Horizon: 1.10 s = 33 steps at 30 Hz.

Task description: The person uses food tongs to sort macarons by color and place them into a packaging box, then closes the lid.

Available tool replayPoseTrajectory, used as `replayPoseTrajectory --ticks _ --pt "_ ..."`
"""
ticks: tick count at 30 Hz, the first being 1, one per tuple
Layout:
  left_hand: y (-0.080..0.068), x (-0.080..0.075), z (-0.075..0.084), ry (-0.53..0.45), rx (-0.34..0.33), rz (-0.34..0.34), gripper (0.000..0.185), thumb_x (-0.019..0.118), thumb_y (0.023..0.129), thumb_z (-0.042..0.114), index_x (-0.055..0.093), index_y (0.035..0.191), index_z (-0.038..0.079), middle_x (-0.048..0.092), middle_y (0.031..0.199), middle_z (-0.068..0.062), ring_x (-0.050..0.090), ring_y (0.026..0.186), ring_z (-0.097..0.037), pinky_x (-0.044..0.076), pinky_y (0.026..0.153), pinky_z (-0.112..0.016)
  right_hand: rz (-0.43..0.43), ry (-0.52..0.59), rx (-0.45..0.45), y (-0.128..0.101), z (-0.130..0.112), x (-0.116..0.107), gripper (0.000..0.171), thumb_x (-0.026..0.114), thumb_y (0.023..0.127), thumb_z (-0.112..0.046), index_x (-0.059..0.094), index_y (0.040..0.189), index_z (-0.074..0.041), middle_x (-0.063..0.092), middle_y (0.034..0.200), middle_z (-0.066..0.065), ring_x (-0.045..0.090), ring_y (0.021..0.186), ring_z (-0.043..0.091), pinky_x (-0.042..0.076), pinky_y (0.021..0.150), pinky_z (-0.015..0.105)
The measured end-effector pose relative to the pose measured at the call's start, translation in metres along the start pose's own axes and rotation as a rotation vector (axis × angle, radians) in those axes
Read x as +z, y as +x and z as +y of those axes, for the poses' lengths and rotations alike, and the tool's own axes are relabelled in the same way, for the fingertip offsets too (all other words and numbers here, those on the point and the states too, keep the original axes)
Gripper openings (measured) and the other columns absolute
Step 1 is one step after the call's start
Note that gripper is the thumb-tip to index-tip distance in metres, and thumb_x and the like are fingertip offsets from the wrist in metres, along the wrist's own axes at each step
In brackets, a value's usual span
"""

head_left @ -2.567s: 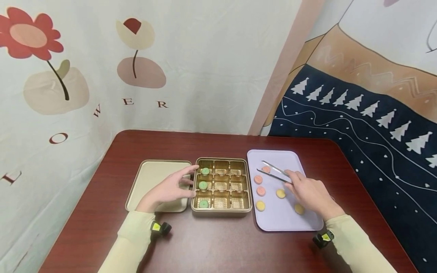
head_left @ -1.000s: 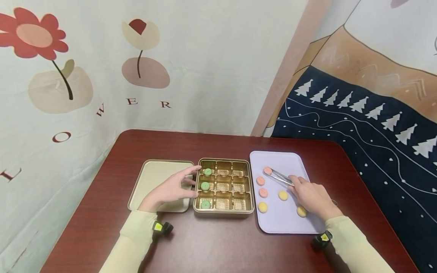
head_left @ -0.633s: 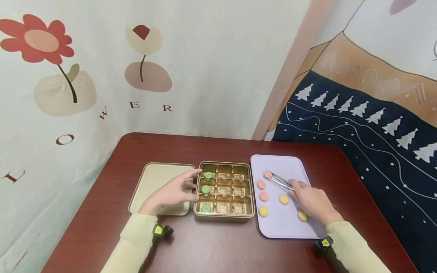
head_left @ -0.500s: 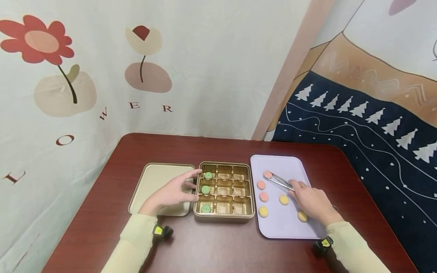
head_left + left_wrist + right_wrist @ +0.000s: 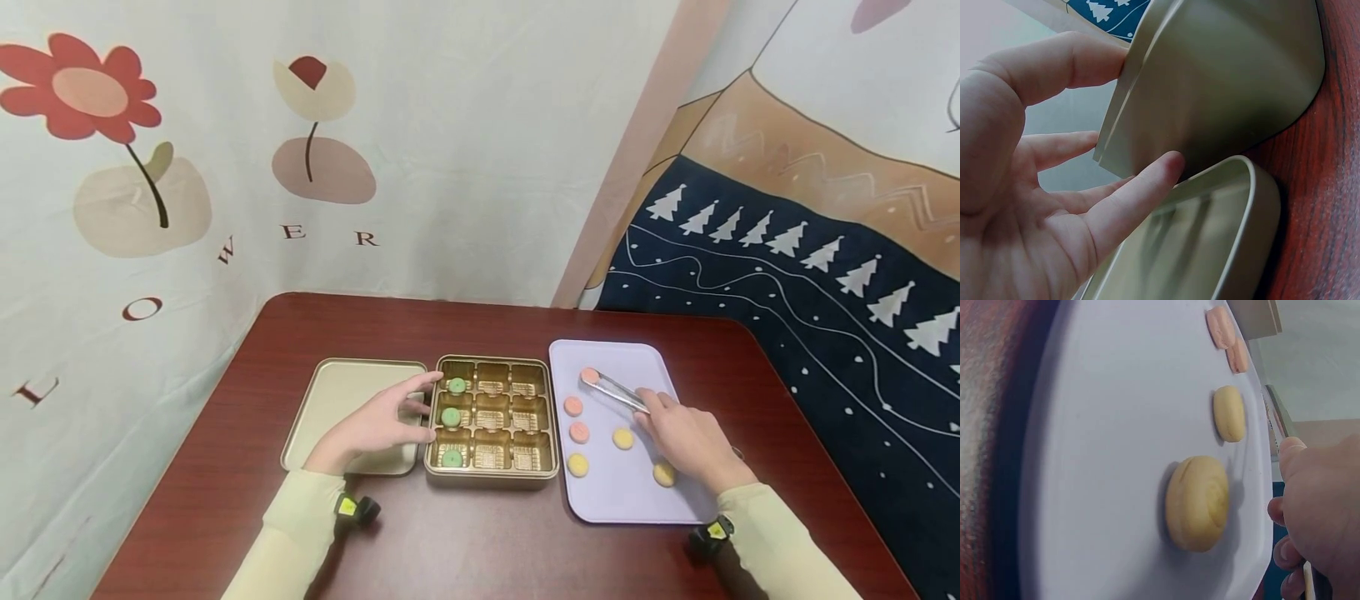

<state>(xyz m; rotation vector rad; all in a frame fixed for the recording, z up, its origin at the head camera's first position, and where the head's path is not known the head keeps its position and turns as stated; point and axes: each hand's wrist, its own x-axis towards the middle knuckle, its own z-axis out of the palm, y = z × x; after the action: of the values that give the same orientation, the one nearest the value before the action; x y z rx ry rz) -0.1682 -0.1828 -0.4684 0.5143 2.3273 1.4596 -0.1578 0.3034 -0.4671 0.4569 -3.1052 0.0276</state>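
Observation:
My right hand [image 5: 688, 437] holds metal tongs [image 5: 621, 392]; their tips pinch a pink macaron [image 5: 589, 375] over the far part of the lilac tray [image 5: 615, 502]. More pink macarons [image 5: 579, 432] and yellow macarons [image 5: 623, 438] lie on that tray. In the right wrist view a yellow macaron [image 5: 1197, 503] is close below the hand, and the tong tips are hidden. My left hand [image 5: 375, 421], fingers spread, touches the left side of the gold tin [image 5: 491, 477]; the left wrist view shows fingertips against the tin wall [image 5: 1222, 75]. Green macarons [image 5: 452, 417] sit in the tin's left column of compartments.
A shallow gold lid [image 5: 333, 392] lies left of the tin, partly under my left hand. Tin and tray stand side by side on the dark red table [image 5: 487, 542]. A printed cloth backdrop [image 5: 465, 167] rises behind the table.
The tongs, spread around the far pink macaron at first, have come together on it. In the last half second they have risen slightly with it. The left hand keeps its place at the tin.

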Motion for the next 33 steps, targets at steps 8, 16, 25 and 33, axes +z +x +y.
replayPoseTrajectory --ticks 8,16,25,33 --pt "-0.001 0.0 -0.001 -0.009 -0.002 -0.003 0.097 0.084 0.085 0.012 0.031 0.166 0.013 0.038 0.165 -0.021 0.059 0.132 -0.042 0.056 0.102 -0.056 0.05 0.006 -0.022 0.001 -0.005 -0.01 0.052 0.069 0.101 -0.032 0.052 0.144 -0.008 0.071 0.114 0.015 0.067 0.082 0.023 0.063 0.077 0.05" --pt "0.0 0.0 -0.001 -0.01 0.005 -0.004 0.096 0.084 0.085 0.011 0.031 0.165 0.013 0.038 0.165 -0.021 0.059 0.131 -0.042 0.051 0.108 -0.06 0.069 0.02 -0.058 0.0 -0.013 -0.018 0.051 0.07 0.101 -0.032 0.052 0.143 -0.009 0.072 0.12 0.016 0.07 0.088 0.026 0.064 0.078 0.05" --pt "0.0 -0.001 -0.001 -0.005 0.003 -0.006 0.096 0.084 0.085 0.012 0.031 0.166 0.012 0.038 0.165 -0.022 0.059 0.132 -0.042 0.053 0.105 -0.059 0.13 -0.008 -0.168 -0.003 -0.035 -0.028 0.051 0.072 0.1 -0.03 0.052 0.142 -0.011 0.072 0.116 0.012 0.064 0.07 0.018 0.059 0.061 0.037" --pt "0.0 -0.002 -0.001 -0.011 -0.008 -0.007 0.097 0.084 0.085 0.014 0.031 0.166 0.014 0.037 0.166 -0.019 0.058 0.133 -0.041 0.05 0.108 -0.062 0.379 -0.054 -0.39 -0.007 -0.061 -0.026 0.039 0.07 0.1 -0.034 0.061 0.131 -0.012 0.07 0.092 0.004 0.063 0.053 0.02 0.048 0.041 0.037"
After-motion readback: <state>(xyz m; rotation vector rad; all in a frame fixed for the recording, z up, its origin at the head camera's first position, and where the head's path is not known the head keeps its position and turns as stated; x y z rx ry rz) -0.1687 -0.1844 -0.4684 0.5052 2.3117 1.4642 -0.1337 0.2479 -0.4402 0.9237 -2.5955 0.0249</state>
